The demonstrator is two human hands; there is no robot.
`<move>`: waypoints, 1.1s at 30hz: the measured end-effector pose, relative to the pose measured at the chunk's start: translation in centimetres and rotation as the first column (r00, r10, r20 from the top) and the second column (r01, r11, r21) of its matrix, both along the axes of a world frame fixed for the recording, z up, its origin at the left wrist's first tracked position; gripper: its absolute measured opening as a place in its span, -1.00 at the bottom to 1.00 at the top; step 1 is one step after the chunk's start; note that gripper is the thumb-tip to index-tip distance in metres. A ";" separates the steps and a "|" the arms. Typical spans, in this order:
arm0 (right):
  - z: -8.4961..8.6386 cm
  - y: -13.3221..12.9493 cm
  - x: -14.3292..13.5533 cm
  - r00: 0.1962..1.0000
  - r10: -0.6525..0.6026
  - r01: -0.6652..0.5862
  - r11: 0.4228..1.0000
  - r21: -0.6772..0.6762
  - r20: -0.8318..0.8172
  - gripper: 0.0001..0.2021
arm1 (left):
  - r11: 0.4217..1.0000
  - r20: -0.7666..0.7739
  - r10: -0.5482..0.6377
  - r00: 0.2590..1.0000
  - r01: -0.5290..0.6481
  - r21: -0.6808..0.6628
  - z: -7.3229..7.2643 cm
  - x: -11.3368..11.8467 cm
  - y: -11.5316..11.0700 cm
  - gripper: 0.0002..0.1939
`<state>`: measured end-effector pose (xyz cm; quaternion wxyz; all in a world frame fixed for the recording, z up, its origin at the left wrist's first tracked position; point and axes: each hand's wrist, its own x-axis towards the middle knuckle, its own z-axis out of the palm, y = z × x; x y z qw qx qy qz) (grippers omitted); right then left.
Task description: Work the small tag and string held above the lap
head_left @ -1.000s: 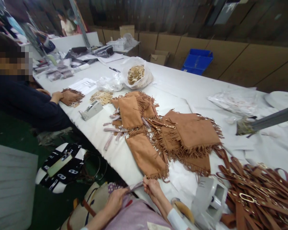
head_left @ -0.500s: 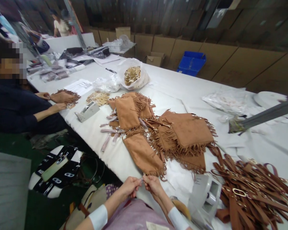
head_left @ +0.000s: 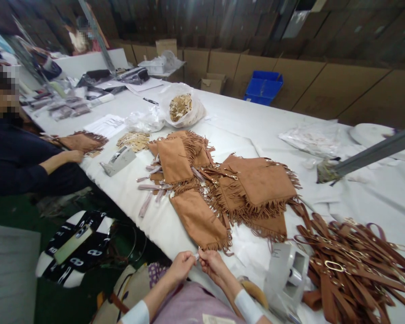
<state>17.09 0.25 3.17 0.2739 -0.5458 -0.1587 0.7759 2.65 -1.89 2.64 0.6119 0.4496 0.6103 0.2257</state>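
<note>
My left hand [head_left: 182, 266] is closed in a pinch at the table's front edge, on a small whitish strip [head_left: 197, 256]. Close against it, my right hand [head_left: 213, 263] also pinches at the strip; its fingertips hide most of what is between them. Just beyond both hands lies a tan fringed bag [head_left: 200, 218], its near corner almost touching my right fingers. More fringed bags [head_left: 265, 180] are piled behind it, with thin straps and gold clasps among them. Wrapped pieces [head_left: 146, 203] stick out from the pile's left side.
Right of my hands stand a grey tape dispenser [head_left: 286, 279] and a heap of brown straps [head_left: 354, 265]. Another dispenser [head_left: 118, 159] is further left. A co-worker's hand [head_left: 74, 156] rests by a fringed piece [head_left: 83, 141]. A metal post [head_left: 374, 155] slants in from the right.
My view has shifted slightly. My hands stay together by the bag's corner, fingers still pinched. The co-worker's far hand has moved off the top of the fringed piece.
</note>
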 end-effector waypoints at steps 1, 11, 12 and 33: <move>0.0 -0.1 -0.1 1.000 -0.002 0.002 1.000 0.000 0.000 -0.66 | 1.000 -0.012 0.005 1.000 -0.005 0.002 -0.2 0.0 0.0 -0.75; 0.9 -1.0 0.1 0.987 0.124 -0.136 0.982 0.127 0.103 -0.58 | 0.998 -0.072 0.012 0.997 -0.007 0.069 0.0 -0.1 0.1 -0.75; 1.0 -1.0 0.1 0.982 0.136 -0.157 0.974 0.163 0.131 -0.57 | 0.997 -0.066 0.004 0.998 0.001 0.071 0.1 0.0 0.0 -0.72; 6.4 -12.4 23.0 0.421 -0.412 0.330 0.899 0.287 0.808 -0.54 | 0.995 -0.108 -0.056 0.993 0.047 -0.083 -0.4 -2.1 -1.6 -0.57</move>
